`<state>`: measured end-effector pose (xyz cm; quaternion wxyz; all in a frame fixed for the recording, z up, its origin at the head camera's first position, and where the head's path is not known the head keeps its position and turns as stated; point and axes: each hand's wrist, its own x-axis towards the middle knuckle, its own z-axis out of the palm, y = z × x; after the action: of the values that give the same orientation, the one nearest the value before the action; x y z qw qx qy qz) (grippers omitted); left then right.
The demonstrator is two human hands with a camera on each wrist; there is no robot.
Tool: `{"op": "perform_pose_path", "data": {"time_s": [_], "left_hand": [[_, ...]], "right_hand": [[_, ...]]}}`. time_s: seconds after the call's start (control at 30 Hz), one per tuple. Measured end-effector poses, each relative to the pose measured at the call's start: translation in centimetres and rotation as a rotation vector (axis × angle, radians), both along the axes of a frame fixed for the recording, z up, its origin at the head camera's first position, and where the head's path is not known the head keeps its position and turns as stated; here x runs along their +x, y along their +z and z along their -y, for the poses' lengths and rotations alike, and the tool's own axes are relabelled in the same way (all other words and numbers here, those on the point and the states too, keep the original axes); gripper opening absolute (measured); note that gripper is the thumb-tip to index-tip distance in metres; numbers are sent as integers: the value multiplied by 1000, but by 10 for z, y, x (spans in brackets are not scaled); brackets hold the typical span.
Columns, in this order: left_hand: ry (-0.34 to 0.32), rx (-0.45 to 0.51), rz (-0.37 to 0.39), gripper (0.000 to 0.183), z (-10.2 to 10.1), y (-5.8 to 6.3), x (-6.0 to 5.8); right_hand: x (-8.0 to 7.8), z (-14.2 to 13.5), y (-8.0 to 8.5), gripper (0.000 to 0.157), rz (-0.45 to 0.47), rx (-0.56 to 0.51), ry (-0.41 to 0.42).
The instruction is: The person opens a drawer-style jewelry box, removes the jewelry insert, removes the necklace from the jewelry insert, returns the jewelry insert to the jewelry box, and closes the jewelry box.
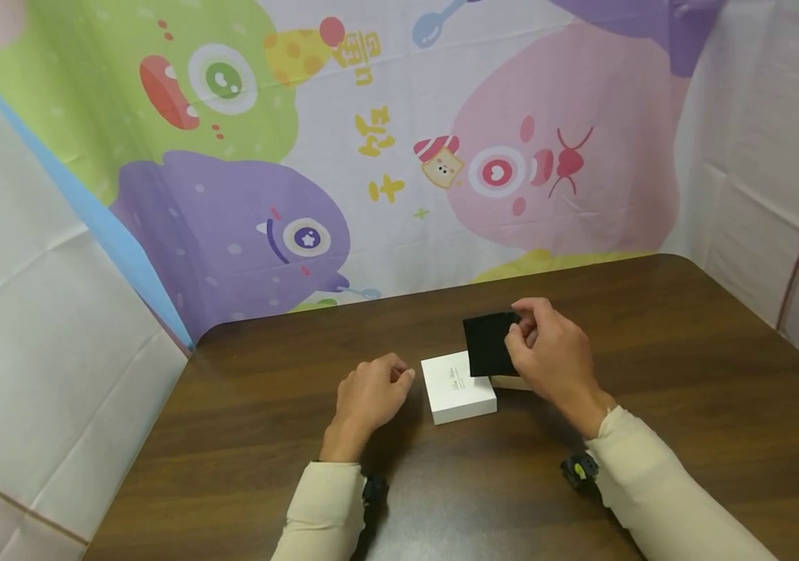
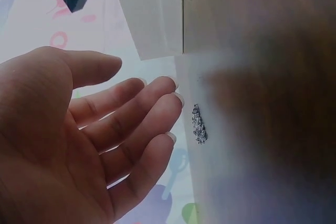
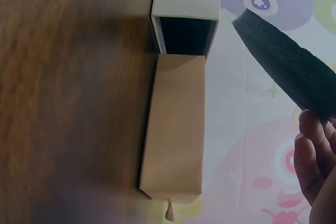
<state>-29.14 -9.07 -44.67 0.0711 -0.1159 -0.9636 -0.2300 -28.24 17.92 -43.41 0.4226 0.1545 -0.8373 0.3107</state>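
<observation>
Pinched a black pad (image 1: 491, 344) with the right hand (image 1: 557, 360) up near the white box (image 1: 450, 388), held the left hand (image 1: 370, 399) beside the box, fingers loosely bent

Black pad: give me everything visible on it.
The black pad is a single flat, squarish piece, plain dark with no markings visible. The right wrist view shows a thick edge with a slightly rough, porous surface, so it looks like foam. It's held in the air at a slant, above the white box and its part-open tan drawer. The right grip holds it near one edge; nothing else visibly touches it.
</observation>
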Motion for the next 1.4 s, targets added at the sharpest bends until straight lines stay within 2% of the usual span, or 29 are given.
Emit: {"op": "perform_pose_path", "data": {"time_s": [0.37, 0.67, 0.97, 1.4], "left_hand": [[-1, -15, 16, 18, 0, 0, 0], [4, -12, 7, 18, -1, 1, 0], [5, -13, 5, 18, 0, 1, 0], [-2, -15, 10, 18, 1, 0, -1]], "right_hand": [[-2, -6, 0, 23, 34, -27, -27], [-3, -11, 0, 22, 52, -59, -85], [-3, -15, 1, 23, 131, -113, -148], [-6, -21, -2, 24, 201, -132, -169]]}}
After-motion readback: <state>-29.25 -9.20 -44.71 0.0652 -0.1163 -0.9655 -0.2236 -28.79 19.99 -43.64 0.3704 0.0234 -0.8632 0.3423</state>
